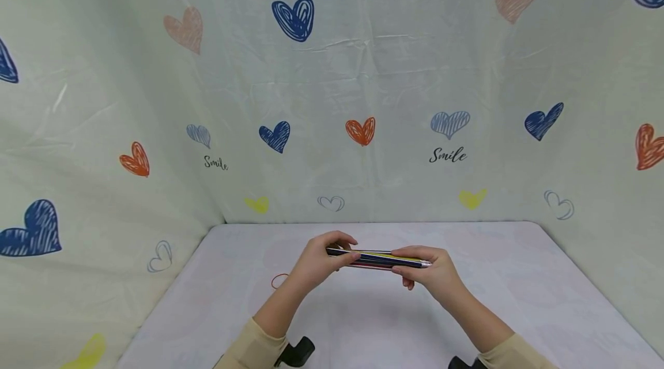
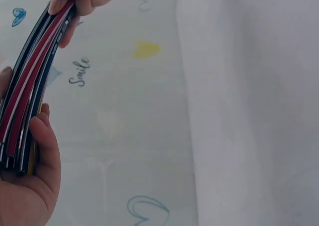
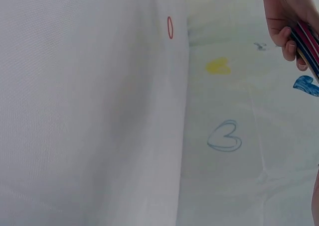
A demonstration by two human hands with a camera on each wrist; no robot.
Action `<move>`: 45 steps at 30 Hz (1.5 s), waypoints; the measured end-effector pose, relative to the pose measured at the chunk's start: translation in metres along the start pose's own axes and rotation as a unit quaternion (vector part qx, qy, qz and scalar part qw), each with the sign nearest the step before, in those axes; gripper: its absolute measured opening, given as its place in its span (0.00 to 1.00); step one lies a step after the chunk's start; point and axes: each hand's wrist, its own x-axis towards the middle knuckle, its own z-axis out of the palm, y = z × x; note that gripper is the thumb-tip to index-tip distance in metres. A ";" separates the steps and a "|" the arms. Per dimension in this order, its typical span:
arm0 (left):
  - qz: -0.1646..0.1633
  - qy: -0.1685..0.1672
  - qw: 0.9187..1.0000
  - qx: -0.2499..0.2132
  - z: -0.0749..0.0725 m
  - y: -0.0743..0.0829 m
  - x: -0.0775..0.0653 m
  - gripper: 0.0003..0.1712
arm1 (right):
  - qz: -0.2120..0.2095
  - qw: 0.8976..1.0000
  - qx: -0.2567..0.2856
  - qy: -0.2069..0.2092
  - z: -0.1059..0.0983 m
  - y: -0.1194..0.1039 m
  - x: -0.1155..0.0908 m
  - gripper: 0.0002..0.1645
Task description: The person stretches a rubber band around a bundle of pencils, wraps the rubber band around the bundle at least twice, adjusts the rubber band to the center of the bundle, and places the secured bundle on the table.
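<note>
Both hands hold a bundle of several pencils level above the table, one hand near each end. My left hand grips the left end, its thumb along the near side and its fingers behind. At the opposite end my right hand pinches the bundle between thumb and fingers. Dark blue, red with pale stripes and a little yellow show among the pencils in the left wrist view. Part of the bundle appears at the right edge of the right wrist view.
A thin red loop, like a rubber band, lies on the white table left of the hands. Behind the table and along its sides hangs a pale curtain printed with hearts and the word Smile.
</note>
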 end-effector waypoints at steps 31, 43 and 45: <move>0.010 0.112 0.994 0.010 0.021 -0.001 -0.003 0.02 | -0.033 0.997 -0.032 0.064 0.012 0.006 0.004 0.12; -0.014 0.189 0.982 0.008 0.024 0.002 -0.001 0.05 | -0.043 0.990 -0.010 0.131 0.024 0.000 0.001 0.12; -0.021 0.208 0.978 0.026 0.025 0.003 -0.001 0.06 | -0.055 0.989 -0.015 0.135 0.026 -0.001 0.001 0.11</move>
